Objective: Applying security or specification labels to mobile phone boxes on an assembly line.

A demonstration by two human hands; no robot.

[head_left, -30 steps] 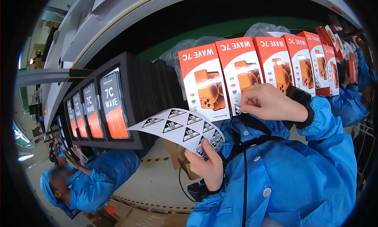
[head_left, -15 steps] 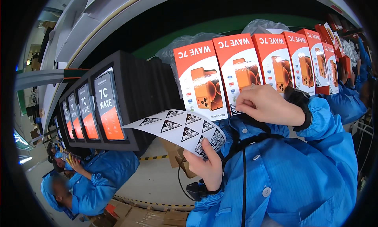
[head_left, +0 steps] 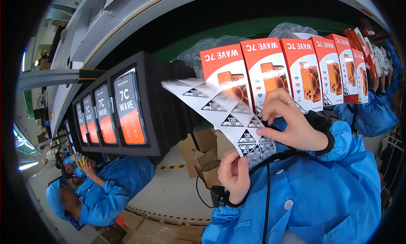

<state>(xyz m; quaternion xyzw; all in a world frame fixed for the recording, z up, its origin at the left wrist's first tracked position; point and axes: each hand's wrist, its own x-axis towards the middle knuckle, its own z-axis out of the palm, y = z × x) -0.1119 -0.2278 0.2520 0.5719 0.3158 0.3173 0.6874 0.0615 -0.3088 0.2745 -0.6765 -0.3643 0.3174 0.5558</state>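
One person in a glossy blue coat (head_left: 304, 197) is filling the lower right of the frame, both bare hands working at the centre. The left hand (head_left: 234, 176) is pinching the lower corner of one white sheet of black triangular stickers (head_left: 232, 120) between thumb and fingers. The right hand (head_left: 294, 125) is hovering just above, fingers curled and slightly parted, the thumb touching the sheet's right edge; whether a sticker is caught there, I cannot tell. The sheet is slanting toward the upper left, its far end blurring.

Behind it, six upright red-and-white cardboard boxes with orange phone pictures (head_left: 266, 70) are standing in a row across the upper right. At left, one black foam tray (head_left: 154, 134) is holding four grey-and-orange-faced phones (head_left: 130, 111) in its slots. Two clear plastic bags (head_left: 292, 29) are lying behind the boxes. One co-worker in blue (head_left: 112, 189) is bending at the lower left.

Half a second ago the right hand was at the second box's lower edge; now it is meeting the sheet, which is rising higher and covering part of the first box.
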